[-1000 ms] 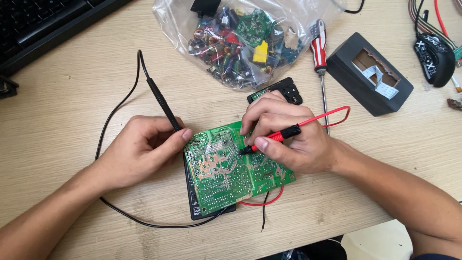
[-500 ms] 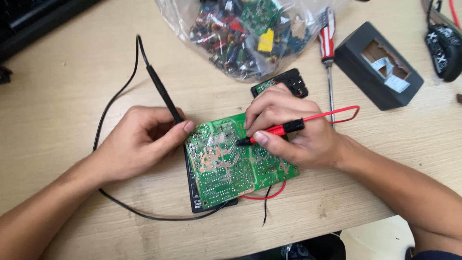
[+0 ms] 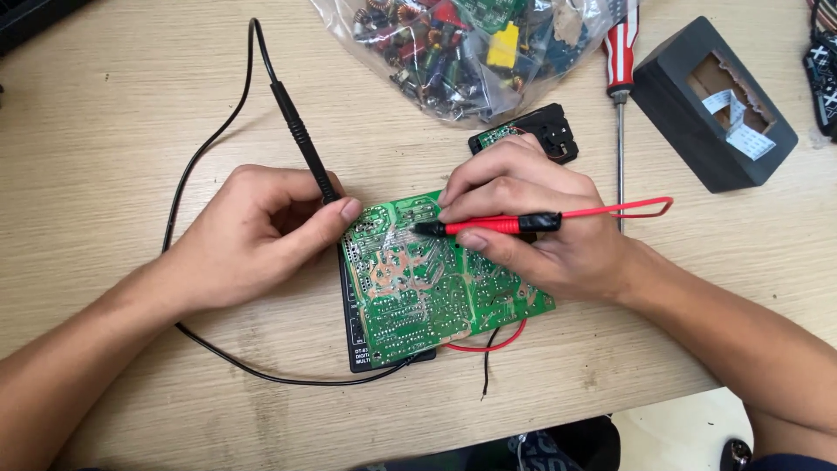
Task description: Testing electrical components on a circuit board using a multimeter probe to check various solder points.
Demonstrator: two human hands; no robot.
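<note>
A green circuit board (image 3: 436,283) lies solder side up on top of a black multimeter (image 3: 384,353) in the middle of the wooden table. My left hand (image 3: 261,231) grips a black test probe (image 3: 301,139), whose tip meets the board's upper left corner under my thumb. My right hand (image 3: 540,235) holds a red test probe (image 3: 488,227) like a pen, with its black tip touching the upper middle of the board. A red lead (image 3: 641,209) loops out to the right.
A clear bag of electronic parts (image 3: 462,48) lies at the top. A red-handled screwdriver (image 3: 619,70), a dark grey box (image 3: 711,105) with a ribbon cable and a small black module (image 3: 532,135) sit to the right. The black lead (image 3: 196,174) curves on the left. The table edge (image 3: 523,423) is near.
The view has shifted slightly. My right hand has slid the red probe tip to the left across the board. My left hand holds the black probe in the same corner.
</note>
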